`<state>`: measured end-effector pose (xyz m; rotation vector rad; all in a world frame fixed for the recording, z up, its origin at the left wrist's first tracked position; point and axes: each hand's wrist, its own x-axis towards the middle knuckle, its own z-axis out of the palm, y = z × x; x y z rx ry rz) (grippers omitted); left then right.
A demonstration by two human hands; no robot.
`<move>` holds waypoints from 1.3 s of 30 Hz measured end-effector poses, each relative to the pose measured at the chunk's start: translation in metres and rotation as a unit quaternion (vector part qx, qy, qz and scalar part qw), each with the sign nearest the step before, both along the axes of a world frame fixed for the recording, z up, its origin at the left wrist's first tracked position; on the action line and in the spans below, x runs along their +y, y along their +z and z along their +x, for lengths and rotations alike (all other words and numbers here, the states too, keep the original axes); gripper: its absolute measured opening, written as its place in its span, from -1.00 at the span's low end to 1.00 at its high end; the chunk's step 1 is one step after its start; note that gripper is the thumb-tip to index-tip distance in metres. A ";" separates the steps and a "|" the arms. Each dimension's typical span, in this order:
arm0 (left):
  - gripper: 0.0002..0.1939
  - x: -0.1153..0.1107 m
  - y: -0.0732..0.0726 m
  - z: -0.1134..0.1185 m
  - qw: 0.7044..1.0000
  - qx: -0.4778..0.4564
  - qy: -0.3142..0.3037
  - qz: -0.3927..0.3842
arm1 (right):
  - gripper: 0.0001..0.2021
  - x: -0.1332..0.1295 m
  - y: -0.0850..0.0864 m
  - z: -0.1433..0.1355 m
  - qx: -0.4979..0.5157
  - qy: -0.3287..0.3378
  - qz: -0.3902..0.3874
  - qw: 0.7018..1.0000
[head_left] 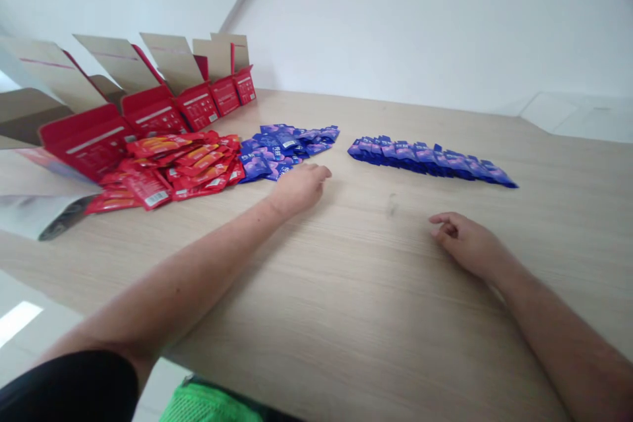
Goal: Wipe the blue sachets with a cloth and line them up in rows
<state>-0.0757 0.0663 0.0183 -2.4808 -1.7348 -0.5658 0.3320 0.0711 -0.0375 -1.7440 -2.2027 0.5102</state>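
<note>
My left hand is at the near edge of a loose pile of blue-purple packets, palm down with its fingers curled; whether anything is under them is hidden. My right hand rests over the table with thumb and forefinger apart and nothing between them. Beyond it lies a long row of overlapping blue-purple packets, slanting down to the right. Neither hand touches that row. A heap of red and orange packets adjoins the loose blue pile on its left.
Several open red boxes with raised flaps stand along the left back of the wooden table. A white and grey bag or sheet lies at the far left. Something green shows below the table's front edge.
</note>
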 end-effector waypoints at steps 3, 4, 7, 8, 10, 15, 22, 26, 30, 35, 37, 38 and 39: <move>-0.53 0.017 0.001 -0.059 0.990 0.130 0.046 -0.002 | -0.63 0.003 -0.005 0.000 -0.038 -0.007 0.044 0.998; -0.48 0.023 0.000 -0.074 0.986 0.158 0.052 -0.020 | -0.63 0.004 -0.006 0.000 -0.045 -0.008 0.050 0.998; -0.40 0.039 -0.002 -0.098 0.972 0.215 0.061 -0.076 | -0.63 0.005 -0.006 0.000 -0.054 -0.007 0.065 0.996; -0.37 0.043 -0.002 -0.101 0.968 0.226 0.062 -0.091 | -0.63 0.005 -0.006 0.000 -0.054 -0.005 0.068 0.996; -0.32 0.051 0.002 -0.100 0.964 0.238 0.065 -0.103 | -0.63 0.004 -0.006 -0.001 -0.052 -0.002 0.074 0.996; -0.43 0.060 0.020 -0.087 0.960 0.254 0.055 -0.108 | -0.63 0.002 -0.006 -0.001 -0.045 0.000 0.084 0.995; -0.82 0.042 0.040 -0.055 0.976 0.213 0.002 -0.043 | -0.68 0.000 -0.004 -0.002 -0.022 0.007 0.096 0.995; -0.76 0.013 0.034 -0.006 0.996 -0.074 0.028 -0.039 | -0.66 -0.013 0.008 -0.024 0.085 0.005 0.047 0.995; -0.70 -0.019 0.014 0.055 0.901 -0.409 -0.030 -0.143 | -0.61 -0.032 0.031 -0.065 0.238 0.044 -0.006 0.970; -0.68 -0.034 -0.002 0.103 0.850 -0.484 -0.061 -0.199 | -0.76 -0.048 0.050 -0.097 0.279 0.086 0.002 0.956; -0.68 -0.033 -0.007 0.112 0.846 -0.489 -0.059 -0.202 | -0.77 -0.048 0.049 -0.096 0.260 0.081 0.032 0.962; -0.68 -0.032 -0.009 0.115 0.843 -0.493 -0.058 -0.208 | -0.77 -0.046 0.048 -0.093 0.253 0.074 0.037 0.964; -0.69 -0.031 -0.012 0.116 0.843 -0.490 -0.056 -0.214 | -0.77 -0.042 0.046 -0.088 0.249 0.065 0.036 0.966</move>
